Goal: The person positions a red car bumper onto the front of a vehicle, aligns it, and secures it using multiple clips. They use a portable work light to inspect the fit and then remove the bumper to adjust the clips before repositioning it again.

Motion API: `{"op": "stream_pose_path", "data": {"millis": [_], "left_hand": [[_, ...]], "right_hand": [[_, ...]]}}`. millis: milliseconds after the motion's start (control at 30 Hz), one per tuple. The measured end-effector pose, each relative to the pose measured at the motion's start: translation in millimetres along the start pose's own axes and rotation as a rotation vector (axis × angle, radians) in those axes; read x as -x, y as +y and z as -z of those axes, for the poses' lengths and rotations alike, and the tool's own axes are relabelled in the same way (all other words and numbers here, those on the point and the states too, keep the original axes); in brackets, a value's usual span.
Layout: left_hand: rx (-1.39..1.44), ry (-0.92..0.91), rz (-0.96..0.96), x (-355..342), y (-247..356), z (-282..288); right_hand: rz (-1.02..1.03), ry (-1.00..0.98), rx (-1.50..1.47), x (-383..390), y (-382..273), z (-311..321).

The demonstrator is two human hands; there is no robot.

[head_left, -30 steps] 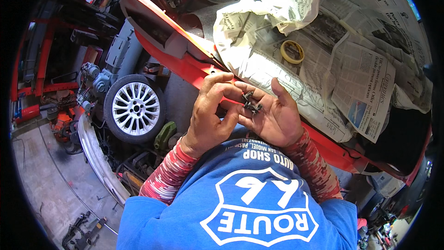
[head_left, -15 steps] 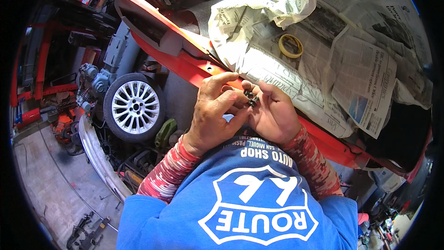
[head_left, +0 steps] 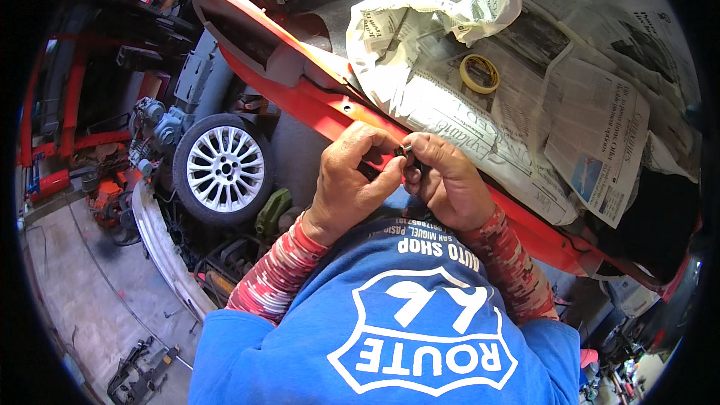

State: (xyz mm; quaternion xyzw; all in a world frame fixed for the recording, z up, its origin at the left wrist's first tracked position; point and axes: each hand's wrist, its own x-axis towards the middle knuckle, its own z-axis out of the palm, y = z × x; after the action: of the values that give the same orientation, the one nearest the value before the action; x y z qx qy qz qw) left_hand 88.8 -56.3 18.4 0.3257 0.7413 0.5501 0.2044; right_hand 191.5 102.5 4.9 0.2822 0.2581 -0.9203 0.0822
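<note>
Close in front of my chest, both hands meet over a small dark piece (head_left: 406, 151) with a shiny metal bit; its exact kind is too small to tell. My left hand (head_left: 346, 178) pinches it from one side between thumb and forefinger. From the other side, my right hand (head_left: 454, 186) grips it with thumb and fingertips, the remaining fingers curled into the palm. Whatever else lies within that right palm is hidden. Just beyond my hands runs the red painted edge of a car body (head_left: 346, 109).
Newspaper sheets (head_left: 592, 139) cover the car, and a yellow roll of tape (head_left: 479, 73) lies on them. To the left stands a silver-spoked wheel (head_left: 223, 167) near a grey engine part (head_left: 169, 129). A long white curved strip (head_left: 159, 251) and dark parts (head_left: 142, 375) are at floor level.
My right hand, which lay palm up and partly open with several small dark pieces in it, has closed its fingers. Both hands now pinch one piece together.
</note>
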Motion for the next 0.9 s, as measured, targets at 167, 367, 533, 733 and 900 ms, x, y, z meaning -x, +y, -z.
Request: {"op": "stream_pose_path", "data": {"millis": [167, 367, 533, 733, 900], "left_hand": [[0.501, -0.054, 0.37, 9, -3, -5], [0.662, -0.124, 0.386, 15, -21, 0], [0.599, -0.081, 0.382, 21, -30, -7], [0.48, 0.005, 0.366, 25, -60, -4], [0.271, 0.385, 0.428, 20, -114, 10]], "right_hand": [[0.086, 0.042, 0.158, 2, 5, 2], [0.162, 0.086, 0.419, 0, 12, 8], [0.115, 0.073, 0.468, -8, 13, 15], [0.228, 0.086, 0.777, -26, 21, 25], [0.766, 0.313, 1.622, -26, 21, 42]]}}
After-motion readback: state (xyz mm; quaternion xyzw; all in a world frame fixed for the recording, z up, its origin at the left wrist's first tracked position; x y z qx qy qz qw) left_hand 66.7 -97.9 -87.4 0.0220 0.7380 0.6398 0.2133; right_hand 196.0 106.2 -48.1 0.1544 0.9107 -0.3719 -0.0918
